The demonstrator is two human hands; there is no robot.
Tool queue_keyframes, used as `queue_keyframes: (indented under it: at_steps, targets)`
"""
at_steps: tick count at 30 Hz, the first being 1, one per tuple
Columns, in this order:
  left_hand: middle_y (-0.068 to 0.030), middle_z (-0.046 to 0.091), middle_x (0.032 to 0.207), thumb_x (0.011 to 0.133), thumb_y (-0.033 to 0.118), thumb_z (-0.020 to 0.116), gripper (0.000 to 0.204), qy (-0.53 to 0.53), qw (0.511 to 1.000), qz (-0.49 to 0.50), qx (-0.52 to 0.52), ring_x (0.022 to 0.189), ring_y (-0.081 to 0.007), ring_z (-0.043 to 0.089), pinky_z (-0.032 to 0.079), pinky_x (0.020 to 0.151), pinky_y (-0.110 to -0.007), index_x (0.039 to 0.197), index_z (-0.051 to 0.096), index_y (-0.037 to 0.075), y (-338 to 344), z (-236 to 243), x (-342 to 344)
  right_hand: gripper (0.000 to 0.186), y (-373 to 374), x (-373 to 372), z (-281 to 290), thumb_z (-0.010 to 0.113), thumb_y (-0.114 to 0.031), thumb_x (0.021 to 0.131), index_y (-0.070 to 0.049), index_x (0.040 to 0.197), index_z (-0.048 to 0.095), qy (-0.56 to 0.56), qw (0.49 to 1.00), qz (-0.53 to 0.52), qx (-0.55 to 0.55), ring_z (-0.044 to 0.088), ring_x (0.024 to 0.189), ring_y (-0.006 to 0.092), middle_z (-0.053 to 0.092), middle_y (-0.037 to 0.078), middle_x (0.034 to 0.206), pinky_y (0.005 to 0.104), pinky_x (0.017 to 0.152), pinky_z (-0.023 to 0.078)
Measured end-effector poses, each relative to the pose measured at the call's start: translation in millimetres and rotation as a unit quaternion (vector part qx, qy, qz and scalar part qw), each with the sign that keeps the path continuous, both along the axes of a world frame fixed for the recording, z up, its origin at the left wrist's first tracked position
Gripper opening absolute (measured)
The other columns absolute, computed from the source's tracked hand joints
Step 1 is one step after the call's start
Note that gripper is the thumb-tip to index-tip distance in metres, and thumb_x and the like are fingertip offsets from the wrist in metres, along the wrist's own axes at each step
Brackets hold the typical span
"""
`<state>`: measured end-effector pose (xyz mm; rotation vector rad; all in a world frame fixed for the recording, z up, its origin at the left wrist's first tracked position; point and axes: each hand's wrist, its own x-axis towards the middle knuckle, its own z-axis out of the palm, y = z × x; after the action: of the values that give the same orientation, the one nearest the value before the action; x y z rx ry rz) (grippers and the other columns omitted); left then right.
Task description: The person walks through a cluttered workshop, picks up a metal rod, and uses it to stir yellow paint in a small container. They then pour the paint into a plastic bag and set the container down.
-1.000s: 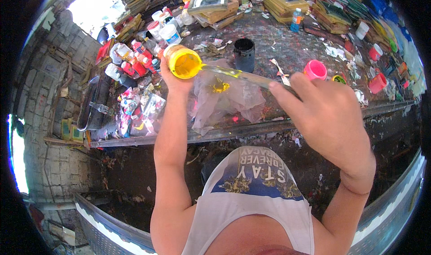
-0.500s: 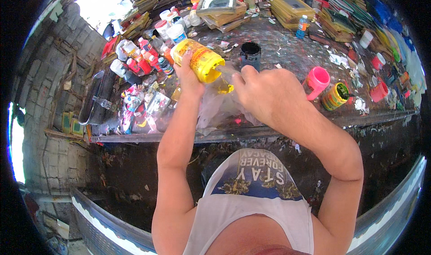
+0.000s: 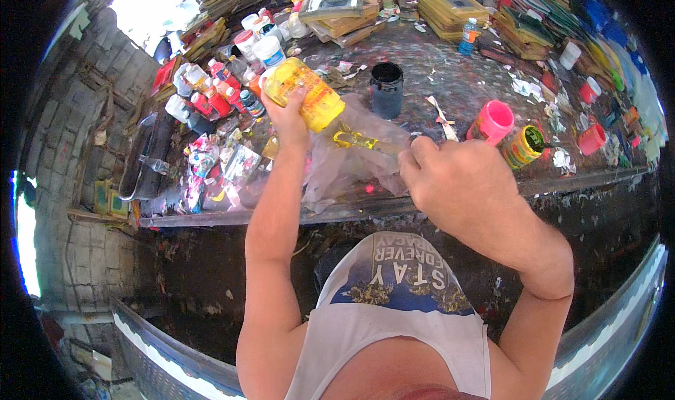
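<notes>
in the head view, the person's left grip [image 3: 290,115] is wrapped round a yellow jar [image 3: 306,94], held up over the desk [image 3: 436,62], left of its middle and back from the front edge. the jar is tipped, its long axis slanting from the far left toward the near right, so the mouth end faces down and toward the other hand; from here i can't see inside. the right grip [image 3: 464,178] is clenched on a flat spatula [image 3: 387,147], whose blade points left and runs roughly along the desk's front edge.

what counts is blade tip against jar mouth: the tip sits outside the jar, near the mouth and a little toward the front edge, with the left hand much closer to it than the sheet's far corner. yellow paint shows at the tip, above a crumpled clear plastic sheet [image 3: 320,189]; whether the blade touches that sheet, i can't tell.

a dark jar [image 3: 387,94] stands beyond the spatula. past the right hand, toward the desk's front right, are a pink container [image 3: 492,122] and a yellow-sided pot [image 3: 522,149] with green inside. small bottles [image 3: 225,90] crowd the desk's left edge.
</notes>
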<state>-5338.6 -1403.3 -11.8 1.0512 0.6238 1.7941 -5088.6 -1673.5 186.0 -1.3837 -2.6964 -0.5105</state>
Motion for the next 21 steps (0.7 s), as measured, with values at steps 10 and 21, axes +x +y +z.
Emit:
queue_keyframes:
  at_steps: [10, 21]
  targets:
    - [-0.0162, 0.068, 0.148, 0.1, 0.044, 0.06, 0.063, -0.225, 0.939, -0.195, -0.17, 0.136, -0.0393, 0.066, 0.052, 0.117, -0.059, 0.153, 0.059, 0.009, 10, 8, -13, 0.025, -14, 25, -13, 0.072, -0.014, 0.092, -0.005, 0.114, 0.079, -0.024, 0.999, -0.043, -0.005, 0.074, 0.073, 0.0241, 0.067, 0.007, 0.09, 0.0397, 0.061, 0.059]
    - [-0.0146, 0.073, 0.135, 0.108, 0.056, 0.061, 0.061, -0.223, 0.93, -0.247, -0.157, 0.125, -0.0371, 0.071, 0.056, 0.112, -0.058, 0.149, 0.06, 0.01, 10, 5, -18, 0.035, -19, 11, 28, 0.072, -0.014, 0.089, -0.009, 0.123, 0.077, 0.024, 0.995, -0.048, 0.088, 0.072, 0.073, 0.0241, 0.065, 0.007, 0.098, 0.0408, 0.06, 0.055]
